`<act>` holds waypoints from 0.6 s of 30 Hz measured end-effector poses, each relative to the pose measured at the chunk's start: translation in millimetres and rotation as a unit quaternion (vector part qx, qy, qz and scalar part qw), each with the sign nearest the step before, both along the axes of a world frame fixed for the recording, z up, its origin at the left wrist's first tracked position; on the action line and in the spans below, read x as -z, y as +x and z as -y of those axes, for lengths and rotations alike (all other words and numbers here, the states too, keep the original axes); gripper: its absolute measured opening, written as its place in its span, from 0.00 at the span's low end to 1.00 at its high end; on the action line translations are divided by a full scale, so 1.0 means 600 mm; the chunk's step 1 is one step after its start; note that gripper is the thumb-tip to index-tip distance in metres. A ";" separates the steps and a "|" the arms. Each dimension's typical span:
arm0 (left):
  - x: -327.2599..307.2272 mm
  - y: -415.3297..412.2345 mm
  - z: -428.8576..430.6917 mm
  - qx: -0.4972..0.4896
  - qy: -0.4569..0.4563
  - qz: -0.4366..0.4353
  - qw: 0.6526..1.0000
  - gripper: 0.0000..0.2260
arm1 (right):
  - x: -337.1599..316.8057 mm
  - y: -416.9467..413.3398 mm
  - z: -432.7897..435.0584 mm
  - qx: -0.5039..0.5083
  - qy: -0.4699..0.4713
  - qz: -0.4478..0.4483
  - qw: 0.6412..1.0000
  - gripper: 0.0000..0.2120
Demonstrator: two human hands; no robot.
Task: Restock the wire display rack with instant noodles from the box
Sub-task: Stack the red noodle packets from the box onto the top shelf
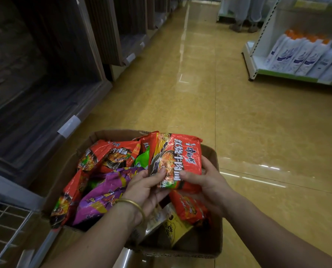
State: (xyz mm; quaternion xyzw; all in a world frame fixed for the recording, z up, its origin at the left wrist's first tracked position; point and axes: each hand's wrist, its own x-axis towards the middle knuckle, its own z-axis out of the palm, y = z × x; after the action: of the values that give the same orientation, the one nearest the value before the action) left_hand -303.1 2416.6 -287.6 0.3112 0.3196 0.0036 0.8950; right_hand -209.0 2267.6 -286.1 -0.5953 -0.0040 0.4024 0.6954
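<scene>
A cardboard box (211, 246) stands on the floor in front of me, holding several red, purple, green and yellow instant noodle packets. Both my hands hold one red noodle packet (177, 159) above the box. My left hand (147, 187) pinches its lower left edge with thumb on the front. My right hand (205, 180) grips its lower right side, fingers curled behind it. A purple packet (103, 196) lies in the box left of my left hand. The white wire display rack (4, 227) shows at the bottom left corner.
Dark wooden shelving (45, 84) runs along the left. A white shelf unit with several white bottles (300, 55) stands at the right. A person's legs and shoes (244, 24) are far up the yellow tiled aisle (180, 84).
</scene>
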 end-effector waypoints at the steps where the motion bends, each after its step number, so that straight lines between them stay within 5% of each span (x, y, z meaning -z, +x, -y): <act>1: -0.001 0.000 0.003 -0.008 -0.010 0.006 1.000 0.16 | 0.003 -0.003 -0.002 0.016 0.003 0.000 1.000 0.43; 4: -0.002 0.006 0.009 -0.037 -0.041 0.026 0.998 0.20 | 0.011 -0.007 -0.005 0.109 0.065 -0.058 0.990 0.45; 9: -0.001 0.011 0.016 -0.010 0.025 0.041 0.999 0.22 | 0.007 -0.035 -0.015 0.081 0.111 -0.091 0.986 0.27; 18: -0.010 -0.021 -0.054 0.014 0.071 0.008 0.997 0.29 | -0.004 -0.004 0.009 0.044 0.038 -0.050 0.997 0.32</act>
State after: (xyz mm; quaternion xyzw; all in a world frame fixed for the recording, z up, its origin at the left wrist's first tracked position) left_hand -315.8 2448.8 -281.6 0.3787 0.3070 0.0163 0.8730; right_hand -211.5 2262.3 -283.5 -0.5476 0.0418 0.3998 0.7338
